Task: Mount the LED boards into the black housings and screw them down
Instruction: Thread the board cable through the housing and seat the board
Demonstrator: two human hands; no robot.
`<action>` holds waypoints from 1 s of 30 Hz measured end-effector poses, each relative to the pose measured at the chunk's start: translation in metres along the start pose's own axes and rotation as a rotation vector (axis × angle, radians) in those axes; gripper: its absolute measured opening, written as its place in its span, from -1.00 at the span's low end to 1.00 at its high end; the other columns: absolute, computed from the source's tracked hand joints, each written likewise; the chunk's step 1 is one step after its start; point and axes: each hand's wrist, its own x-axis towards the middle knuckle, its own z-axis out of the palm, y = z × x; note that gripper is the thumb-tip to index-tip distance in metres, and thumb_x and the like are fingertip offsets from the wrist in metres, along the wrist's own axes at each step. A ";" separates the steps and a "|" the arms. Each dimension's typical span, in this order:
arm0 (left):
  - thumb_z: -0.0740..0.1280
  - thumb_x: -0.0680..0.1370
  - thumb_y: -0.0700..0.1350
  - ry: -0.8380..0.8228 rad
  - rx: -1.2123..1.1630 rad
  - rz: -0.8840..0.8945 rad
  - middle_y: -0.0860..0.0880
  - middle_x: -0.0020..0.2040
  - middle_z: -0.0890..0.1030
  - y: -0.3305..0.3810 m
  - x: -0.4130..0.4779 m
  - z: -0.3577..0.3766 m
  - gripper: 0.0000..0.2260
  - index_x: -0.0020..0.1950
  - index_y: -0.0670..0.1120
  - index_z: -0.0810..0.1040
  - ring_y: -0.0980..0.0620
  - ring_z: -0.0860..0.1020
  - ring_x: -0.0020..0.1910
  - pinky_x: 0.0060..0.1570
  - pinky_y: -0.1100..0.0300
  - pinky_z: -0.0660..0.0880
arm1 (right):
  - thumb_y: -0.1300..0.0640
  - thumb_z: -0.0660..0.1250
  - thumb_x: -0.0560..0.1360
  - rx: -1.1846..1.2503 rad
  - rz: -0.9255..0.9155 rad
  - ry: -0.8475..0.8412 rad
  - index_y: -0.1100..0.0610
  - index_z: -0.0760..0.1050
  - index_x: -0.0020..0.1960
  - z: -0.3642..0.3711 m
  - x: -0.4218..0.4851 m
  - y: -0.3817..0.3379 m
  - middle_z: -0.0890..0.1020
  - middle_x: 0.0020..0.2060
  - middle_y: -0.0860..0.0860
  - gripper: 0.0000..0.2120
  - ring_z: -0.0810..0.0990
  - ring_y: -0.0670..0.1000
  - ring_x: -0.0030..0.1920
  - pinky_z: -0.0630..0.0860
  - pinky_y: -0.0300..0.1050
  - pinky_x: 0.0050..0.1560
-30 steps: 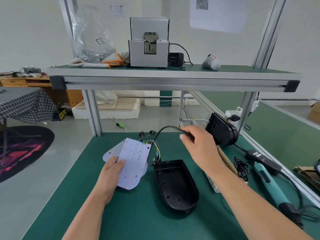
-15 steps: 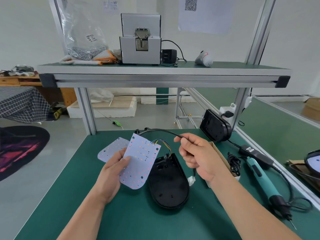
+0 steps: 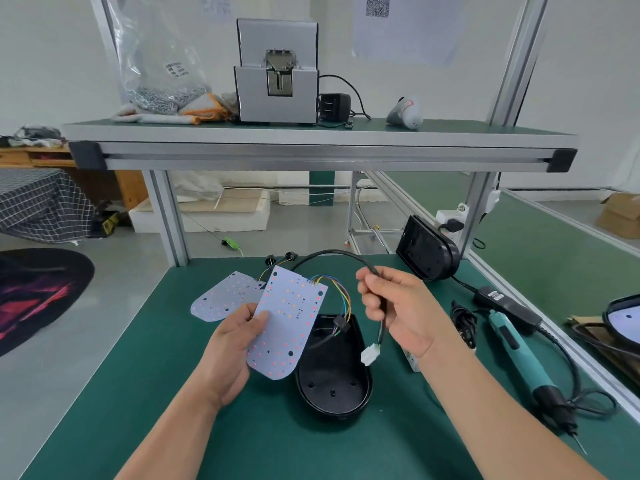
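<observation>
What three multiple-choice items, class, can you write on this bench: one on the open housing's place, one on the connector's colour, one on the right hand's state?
1. The open black housing lies: A on a chair; B on the green mat; C on a hook.
2. The connector ending the cable is: A white; B red; C yellow.
3. The right hand: A lies flat; B hangs empty; C grips the cable.
Answers: B, it sits on the mat; A, its plastic shows white; C, fingers curl round the cable.
</observation>
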 end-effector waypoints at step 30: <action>0.26 0.71 -0.10 -0.019 -0.196 -0.152 -0.18 0.34 0.67 -0.008 0.003 0.014 -0.69 0.40 -0.19 0.59 -0.16 0.68 0.25 0.12 -0.07 0.63 | 0.16 0.53 0.51 -0.807 -0.214 0.204 -0.04 0.53 -0.01 -0.002 0.004 0.060 0.73 -0.18 -0.15 -0.80 0.67 -0.17 -0.15 0.44 -0.37 -0.17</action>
